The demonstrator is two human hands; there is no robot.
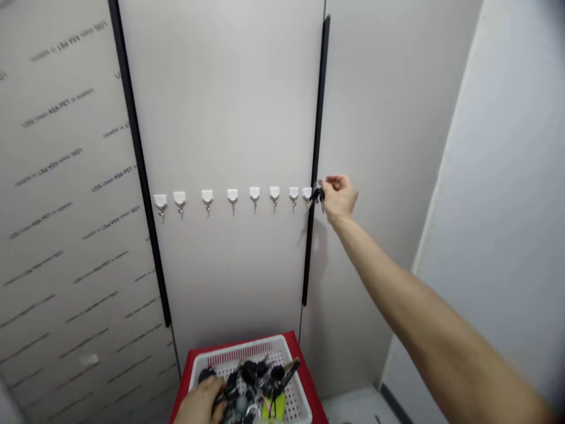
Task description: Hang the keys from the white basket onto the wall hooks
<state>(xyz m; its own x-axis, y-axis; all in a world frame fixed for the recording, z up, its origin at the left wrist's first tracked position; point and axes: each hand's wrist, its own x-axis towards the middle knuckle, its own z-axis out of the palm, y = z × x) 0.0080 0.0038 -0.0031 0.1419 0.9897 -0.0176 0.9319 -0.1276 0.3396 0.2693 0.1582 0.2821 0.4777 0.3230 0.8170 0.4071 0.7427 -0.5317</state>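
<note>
My right hand (339, 196) is raised to the cabinet front, its fingers pinched on a bunch of keys (316, 194) with dark heads. The keys hang in front of the black handle strip, right beside the last white adhesive hook (306, 193). Several more such hooks (232, 196) run in a row to the left, their metal hooks bare. Below, my left hand (203, 401) reaches into a white plastic basket (289, 352), its fingers curled at dark key bunches (251, 374); whether it grips one is hidden.
The basket stands on a red stool or table (293, 341). Long black handle strips (136, 141) edge the pale door panel (229, 259). On the left, a panel (66, 206) bears printed film. A white wall (498, 206) rises at the right.
</note>
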